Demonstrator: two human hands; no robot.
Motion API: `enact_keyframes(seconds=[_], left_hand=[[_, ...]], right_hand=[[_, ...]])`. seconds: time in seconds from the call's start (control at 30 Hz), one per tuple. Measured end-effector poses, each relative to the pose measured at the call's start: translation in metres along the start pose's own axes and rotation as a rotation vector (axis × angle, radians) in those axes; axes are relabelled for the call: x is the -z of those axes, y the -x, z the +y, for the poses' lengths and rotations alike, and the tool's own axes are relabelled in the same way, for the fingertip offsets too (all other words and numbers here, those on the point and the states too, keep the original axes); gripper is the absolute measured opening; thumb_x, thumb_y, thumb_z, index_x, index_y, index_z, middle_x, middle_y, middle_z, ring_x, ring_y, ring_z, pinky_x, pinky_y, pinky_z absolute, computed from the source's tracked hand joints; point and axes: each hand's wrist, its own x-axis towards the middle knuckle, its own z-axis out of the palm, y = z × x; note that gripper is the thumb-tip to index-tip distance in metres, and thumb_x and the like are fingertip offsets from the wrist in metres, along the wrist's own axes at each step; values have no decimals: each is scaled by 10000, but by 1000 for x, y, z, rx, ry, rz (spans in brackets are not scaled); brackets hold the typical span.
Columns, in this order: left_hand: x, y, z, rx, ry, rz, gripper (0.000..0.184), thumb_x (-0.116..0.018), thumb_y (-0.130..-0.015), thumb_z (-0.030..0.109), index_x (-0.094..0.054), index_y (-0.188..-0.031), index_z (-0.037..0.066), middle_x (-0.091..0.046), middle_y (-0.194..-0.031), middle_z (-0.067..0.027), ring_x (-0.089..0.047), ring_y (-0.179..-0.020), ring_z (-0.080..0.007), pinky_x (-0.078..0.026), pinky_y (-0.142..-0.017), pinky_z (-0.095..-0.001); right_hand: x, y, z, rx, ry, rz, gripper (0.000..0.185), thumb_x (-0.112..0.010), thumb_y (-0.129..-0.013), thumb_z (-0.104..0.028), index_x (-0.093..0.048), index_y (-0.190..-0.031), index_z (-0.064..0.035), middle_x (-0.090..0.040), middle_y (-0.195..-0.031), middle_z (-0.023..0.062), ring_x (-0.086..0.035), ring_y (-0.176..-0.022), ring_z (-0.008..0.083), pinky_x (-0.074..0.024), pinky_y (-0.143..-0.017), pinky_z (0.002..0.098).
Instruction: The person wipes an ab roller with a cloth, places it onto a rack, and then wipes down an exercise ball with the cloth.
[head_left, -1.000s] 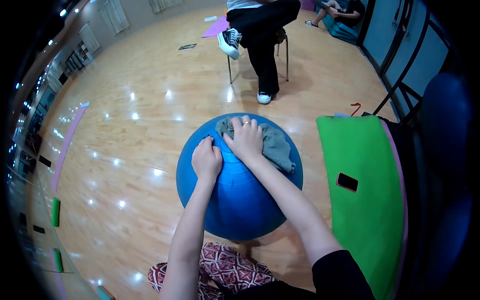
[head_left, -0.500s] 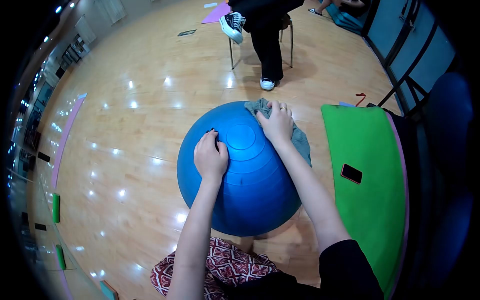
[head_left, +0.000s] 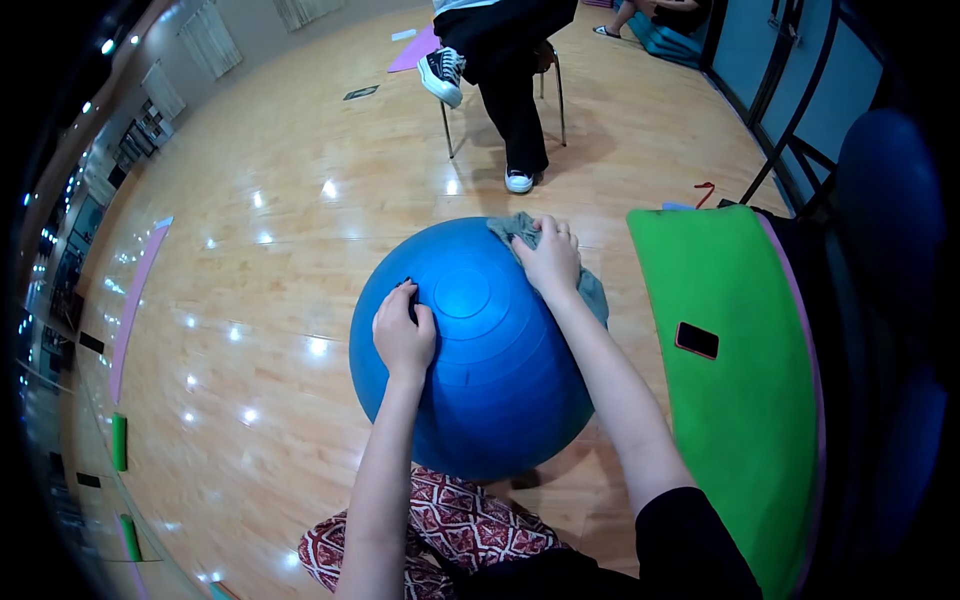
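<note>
A large blue exercise ball (head_left: 490,400) stands on the floor before my knees. On its upper left side rests my left hand (head_left: 403,335), fingers bent over the surface and thumb apart; it holds nothing that I can see, though its fingertips are partly hidden. My right hand (head_left: 550,260) grips a grey-green cloth (head_left: 510,228) against the ball's upper right edge. Part of the cloth hangs down that side, behind my wrist. The ring pattern on top of the ball shows between my two hands.
A green mat (head_left: 730,440) with a phone (head_left: 697,340) on it lies to the right. Ahead, a person (head_left: 510,100) sits on a chair (head_left: 562,100). Another person sits at the upper right. A pink strip (head_left: 140,300) runs along the left floor.
Over the last second my right hand and the cloth have moved right, from the ball's top to its upper right edge. My left hand stays on the left side, its thumb now apart.
</note>
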Motion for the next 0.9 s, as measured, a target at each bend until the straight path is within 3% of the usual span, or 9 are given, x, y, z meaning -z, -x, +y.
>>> enact_keyframes(seconds=[0.23, 0.33, 0.4, 0.53, 0.6, 0.73, 0.8, 0.83, 0.9], left_hand=[[-6, -40, -25, -161, -82, -88, 261, -520, -751, 157, -590, -970, 34, -606, -953, -130, -551, -915, -306, -437, -819, -379], [-8, -52, -16, -155, -259, -75, 296, -522, -739, 206, -583, -982, 48, -590, -935, -130, -537, -894, -295, -422, -814, -391], [-5, -49, -8, -358, -368, 25, 311, -527, -721, 210, -587, -976, 45, -592, -929, -126, -538, -898, -286, -407, -818, -399], [-6, -42, -8, -408, -316, 21, 304, -527, -710, 203, -594, -960, 42, -594, -912, -119, -538, -897, -284, -393, -838, -402], [-5, -42, -16, -316, -296, -6, 298, -525, -712, 214, -602, -948, 48, -598, -903, -118, -538, -901, -286, -384, -853, -398], [7, -51, -23, -242, -452, -67, 291, -520, -724, 232, -608, -940, 57, -607, -908, -112, -540, -899, -285, -369, -879, -430], [12, -52, -25, -124, -552, 73, 299, -517, -736, 246, -608, -956, 66, -609, -930, -106, -541, -911, -280, -342, -918, -464], [13, -46, -17, -7, -537, 64, 345, -522, -744, 265, -584, -1023, 72, -581, -1029, -103, -512, -998, -272, -288, -966, -519], [20, -21, 11, 70, -525, 39, 383, -524, -752, 293, -559, -1063, 72, -550, -1084, -109, -473, -1055, -282, -265, -980, -521]], right_hand=[[5, 32, 15, -240, -3, 129, 376, -621, -774, -343, -508, -1042, -105, -502, -1071, 137, -465, -1040, 339, -384, -863, 444], [12, 48, 17, -278, -18, 181, 376, -613, -783, -334, -500, -1051, -96, -497, -1073, 144, -458, -1042, 342, -379, -869, 443], [16, 56, 22, -297, -17, 174, 376, -607, -789, -324, -493, -1056, -86, -492, -1081, 146, -452, -1039, 343, -376, -871, 440], [21, 68, 40, -247, -51, 209, 372, -617, -787, -305, -489, -1054, -79, -489, -1073, 140, -447, -1020, 340, -378, -856, 445], [20, 75, 55, 4, -145, 219, 368, -629, -783, -286, -485, -1049, -76, -486, -1054, 140, -449, -1007, 346, -379, -844, 442], [23, 83, 67, 78, -243, 153, 360, -638, -783, -258, -480, -1050, -76, -479, -1039, 149, -452, -997, 353, -382, -836, 443], [21, 86, 67, 52, -254, 149, 360, -638, -785, -251, -476, -1051, -70, -480, -1045, 146, -448, -1004, 353, -380, -842, 443], [20, 88, 68, 54, -237, 179, 355, -638, -785, -249, -477, -1046, -69, -480, -1044, 144, -447, -1005, 351, -380, -842, 443], [18, 92, 68, 58, -223, 202, 351, -637, -785, -247, -478, -1041, -67, -480, -1043, 142, -447, -1006, 349, -380, -842, 442]])
